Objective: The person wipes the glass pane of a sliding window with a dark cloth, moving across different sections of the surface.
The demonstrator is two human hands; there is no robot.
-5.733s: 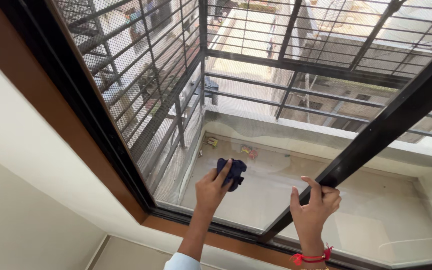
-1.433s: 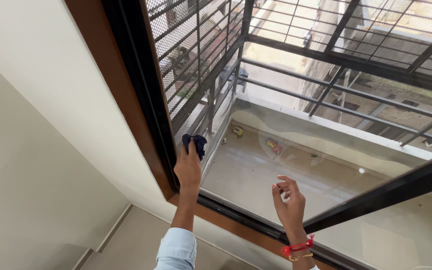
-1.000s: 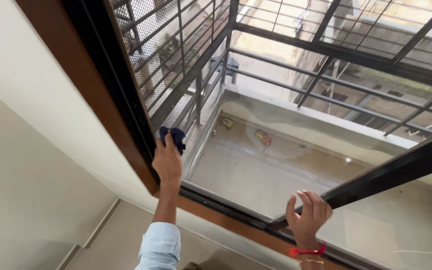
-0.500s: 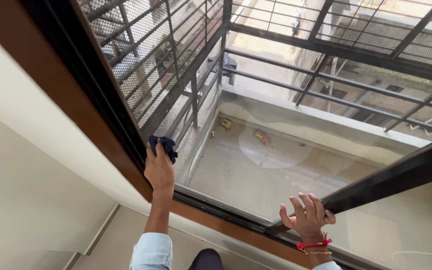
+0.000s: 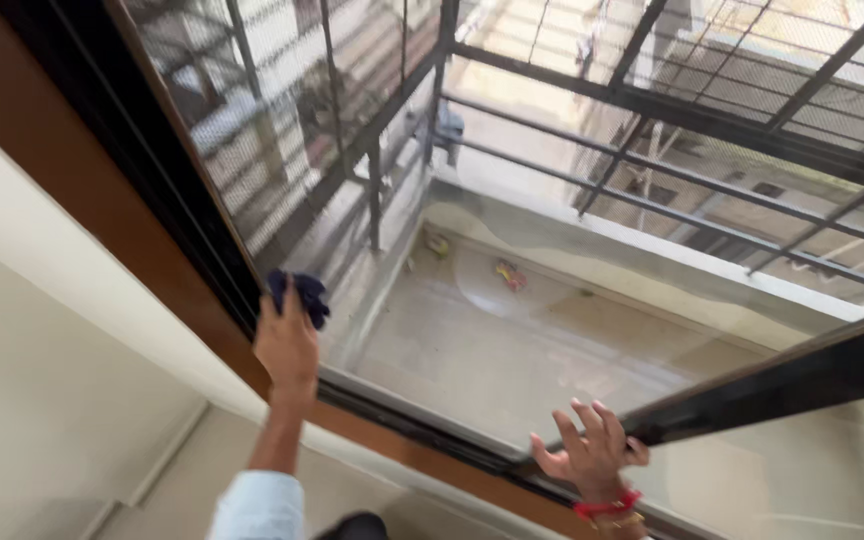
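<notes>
Fingers [image 5: 274, 312] of the left hand [image 5: 287, 345] are curled around a dark blue cloth [image 5: 299, 293], pressing it flat against the glass pane [image 5: 512, 350] close to the black window frame [image 5: 167, 190] on the left side. Half a second ago that hand sat at much the same spot by the frame's lower left corner; a second ago it was a touch higher, and nearly six seconds back the cloth was out nearer the middle of the pane, so it has worked its way over to the edge. A pale blue sleeve [image 5: 255, 505] shows at the bottom of the view below that arm. Behind the glass lies a sill ledge with two small coloured scraps [image 5: 510, 274] on it, and beyond that the metal grille [image 5: 672, 110]. Further right, the right hand [image 5: 590, 458] is open, its fingers [image 5: 592, 425] spread and resting against the lower track beside the dark sash bar [image 5: 782, 385]; a second ago those fingers were wrapped over the bar, and now they have loosened and fanned out. A red band [image 5: 607, 506] circles that wrist.
</notes>
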